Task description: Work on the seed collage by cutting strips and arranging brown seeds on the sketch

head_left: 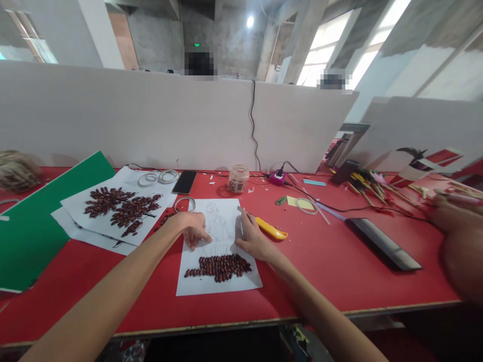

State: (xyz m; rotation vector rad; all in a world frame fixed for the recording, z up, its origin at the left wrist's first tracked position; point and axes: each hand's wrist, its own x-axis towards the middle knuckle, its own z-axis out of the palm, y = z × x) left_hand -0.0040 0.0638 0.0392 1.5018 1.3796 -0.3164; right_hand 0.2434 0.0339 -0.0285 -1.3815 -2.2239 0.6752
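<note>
A white sheet of paper (pixel 221 288) with a pencil drawing of a figure lies in front of me. Rows of dark reddish-brown seeds (pixel 225 265) cover the drawing's lower part. My left hand (pixel 196 231) rests on the sheet's left side, fingers curled together; whatever they hold is hidden. At the right edge of the sheet, my right hand (pixel 255 238) is closed around the front of a yellow utility knife (pixel 272 229). Its handle sticks out to the right and a grey tip shows past the fingers. Loose seeds (pixel 166 219) lie beside my left forearm.
Left are seed-covered tree pictures (pixel 124 206) and a green board (pixel 45 221). Behind stand a phone (pixel 184 182), a jar (pixel 238 180) and a purple power adapter (pixel 278 177). A black device (pixel 383 243) lies right, near another person's arm (pixel 462 251). A white partition (pixel 151 120) closes the back.
</note>
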